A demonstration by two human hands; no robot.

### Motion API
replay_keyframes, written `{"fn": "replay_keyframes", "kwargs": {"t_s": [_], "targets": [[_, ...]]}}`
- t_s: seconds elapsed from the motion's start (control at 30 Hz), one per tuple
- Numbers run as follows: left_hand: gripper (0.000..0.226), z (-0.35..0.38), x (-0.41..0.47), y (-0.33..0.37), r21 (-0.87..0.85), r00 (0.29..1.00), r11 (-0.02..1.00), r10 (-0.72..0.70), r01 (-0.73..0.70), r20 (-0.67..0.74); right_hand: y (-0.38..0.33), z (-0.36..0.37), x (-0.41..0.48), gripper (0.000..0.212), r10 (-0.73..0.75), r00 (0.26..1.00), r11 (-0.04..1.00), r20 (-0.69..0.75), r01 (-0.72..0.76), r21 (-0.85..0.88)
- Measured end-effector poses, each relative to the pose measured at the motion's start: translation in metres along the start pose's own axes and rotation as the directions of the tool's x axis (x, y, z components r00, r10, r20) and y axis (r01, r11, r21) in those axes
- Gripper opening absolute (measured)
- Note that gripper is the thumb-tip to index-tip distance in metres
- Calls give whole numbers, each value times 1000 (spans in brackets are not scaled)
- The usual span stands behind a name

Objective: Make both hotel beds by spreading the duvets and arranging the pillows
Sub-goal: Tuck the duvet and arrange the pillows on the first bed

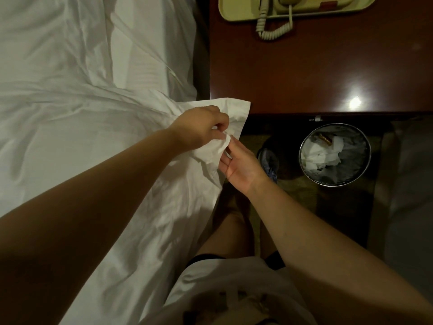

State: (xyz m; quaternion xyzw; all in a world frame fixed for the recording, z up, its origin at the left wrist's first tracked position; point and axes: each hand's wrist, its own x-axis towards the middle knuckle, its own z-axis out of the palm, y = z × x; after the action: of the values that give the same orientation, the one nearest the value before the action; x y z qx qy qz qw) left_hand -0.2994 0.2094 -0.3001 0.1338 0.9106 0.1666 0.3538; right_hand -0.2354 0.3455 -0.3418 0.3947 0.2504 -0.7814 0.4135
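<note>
View: head camera, looking down
Duvet (93,146): white, creased, lying over the bed at left, with its corner by the nightstand (304,73)
Left hand (201,127): pinches a bunched fold of that corner
Right hand (239,165): palm up, fingers loose, tips touching the fold (no grasp)
Pillow (145,50): beyond the duvet
Waste bin (335,154): on the floor, right of the hands

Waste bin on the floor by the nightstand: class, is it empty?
No, the waste bin holds crumpled white paper on its dark liner.
</note>
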Motion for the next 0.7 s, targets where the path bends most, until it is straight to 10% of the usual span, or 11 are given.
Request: {"fn": "replay_keyframes", "kwargs": {"t_s": [0.7], "targets": [[10,-16,12,13,36,987,989,-148,146,60,-8,9,13,22,-345,919,844,-191,215,-492]]}}
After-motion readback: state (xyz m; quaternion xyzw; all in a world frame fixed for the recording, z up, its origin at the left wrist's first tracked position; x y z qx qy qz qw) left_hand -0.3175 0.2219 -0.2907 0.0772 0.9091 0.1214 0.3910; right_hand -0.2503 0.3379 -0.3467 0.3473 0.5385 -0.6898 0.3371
